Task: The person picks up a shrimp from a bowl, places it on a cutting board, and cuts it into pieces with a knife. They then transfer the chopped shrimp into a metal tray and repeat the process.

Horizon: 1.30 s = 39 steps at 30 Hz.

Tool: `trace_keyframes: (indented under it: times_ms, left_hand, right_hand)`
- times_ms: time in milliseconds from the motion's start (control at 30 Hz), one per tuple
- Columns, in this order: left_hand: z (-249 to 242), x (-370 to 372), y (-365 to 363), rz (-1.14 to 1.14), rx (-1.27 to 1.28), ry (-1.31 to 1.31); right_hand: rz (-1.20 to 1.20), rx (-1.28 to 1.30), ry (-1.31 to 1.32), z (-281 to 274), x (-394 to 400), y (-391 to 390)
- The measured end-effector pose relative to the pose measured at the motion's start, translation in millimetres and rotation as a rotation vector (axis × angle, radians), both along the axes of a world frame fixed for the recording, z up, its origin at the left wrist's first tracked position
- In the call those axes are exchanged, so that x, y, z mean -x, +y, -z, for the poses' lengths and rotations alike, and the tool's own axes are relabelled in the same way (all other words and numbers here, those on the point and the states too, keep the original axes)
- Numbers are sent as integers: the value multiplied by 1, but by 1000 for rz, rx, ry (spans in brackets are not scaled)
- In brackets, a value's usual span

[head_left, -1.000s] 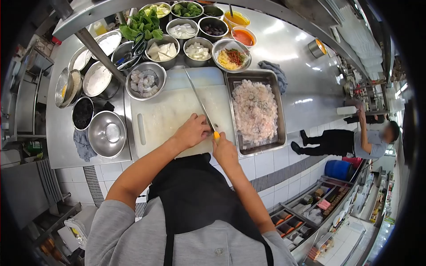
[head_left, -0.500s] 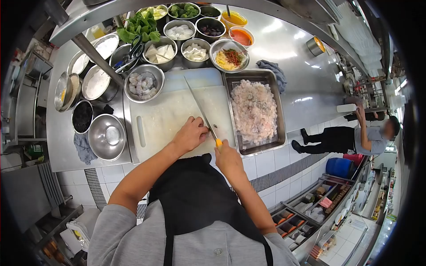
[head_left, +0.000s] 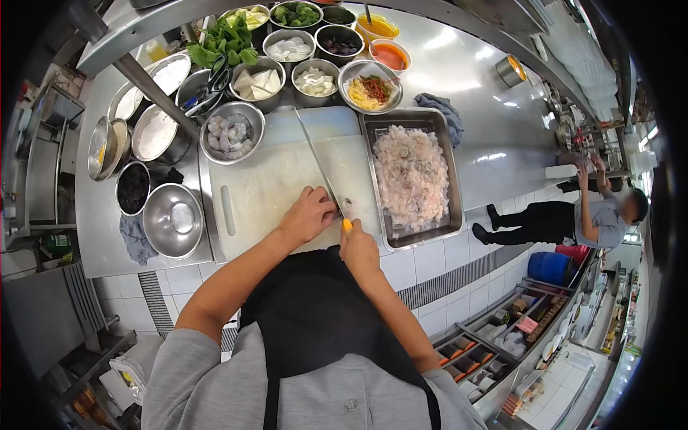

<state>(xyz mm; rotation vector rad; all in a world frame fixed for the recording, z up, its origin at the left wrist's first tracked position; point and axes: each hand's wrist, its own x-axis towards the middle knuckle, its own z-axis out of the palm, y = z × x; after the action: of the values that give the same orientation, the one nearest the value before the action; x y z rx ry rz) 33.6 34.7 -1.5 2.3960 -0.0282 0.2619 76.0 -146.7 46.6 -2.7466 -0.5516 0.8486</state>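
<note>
Head view: right hand (head_left: 360,251) wraps fingers round handle of knife (head_left: 322,169), blade over cutting board (head_left: 265,186); left hand (head_left: 308,216) curls fingers beside blade, whether pinching anything, cannot tell; knife probably stiff, light, best gripped by handle.

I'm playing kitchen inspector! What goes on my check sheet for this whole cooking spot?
Surface: shiny metal counter; a pale cutting board lies on it, with a small dark bit near the knife.
Things in use: yellow-handled knife, slanted across the board; metal tray of pale, chopped-looking pieces beside it.
Clutter: many food bowls crowd the board's far side; crumpled cloths sit on both sides.
Hands: right hand grips the knife; left hand is curled close to the blade, its fingertips partly hidden.
Cables: nothing seen.
Surroundings: another person at the right; blue barrel on the floor side.
</note>
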Motion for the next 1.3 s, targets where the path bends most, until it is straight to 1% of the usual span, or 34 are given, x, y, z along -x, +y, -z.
trace_keyframes:
  times_ms: [67,233,300,400,500,533,633,733,767,833,933,1000,1067,1133,1233,1300]
  left_hand:
    - [0,-2,3,6,21,-10]
    - [-9,2,16,100,120,28]
    - [-8,0,22,150,114,26]
    - [-2,-3,12,104,70,-1]
    - [-11,-2,-2,-13,211,96]
    - [-12,0,-3,-14,200,86]
    - [-13,-1,-2,-13,168,73]
    - [-12,-6,1,-2,124,90]
    - [-10,-9,3,12,107,89]
    - [-6,-13,3,36,83,89]
    - [-9,-16,3,49,69,105]
    - [-14,-17,2,63,70,129]
    - [-8,-19,5,70,67,108]
    - [-6,-20,4,93,55,95]
    - [0,-16,3,76,47,62]
    - [3,-15,1,49,58,20]
  right_hand:
    - [-9,-56,-27,11,-7,6]
    - [-27,-188,-39,9,-13,-7]
    - [4,-160,-68,4,-11,-12]
    - [35,-165,-116,3,-10,-18]
    - [23,-193,-149,-4,-10,-13]
    - [16,-198,-157,-7,-9,-12]
    - [-49,-92,-145,-6,-12,-13]
    - [-67,-98,-139,2,-15,-14]
    - [-70,-69,-135,-1,-13,-20]
    - [-73,-10,-130,-29,-4,-25]
    - [-28,49,-87,-23,3,-28]
    - [-19,-2,-98,1,-6,-13]
    - [-35,-39,-106,7,-16,-1]
    - [-42,-47,-115,-2,-19,1]
    - [-27,31,-59,-32,-8,-16]
    - [-18,21,-53,-21,-4,-16]
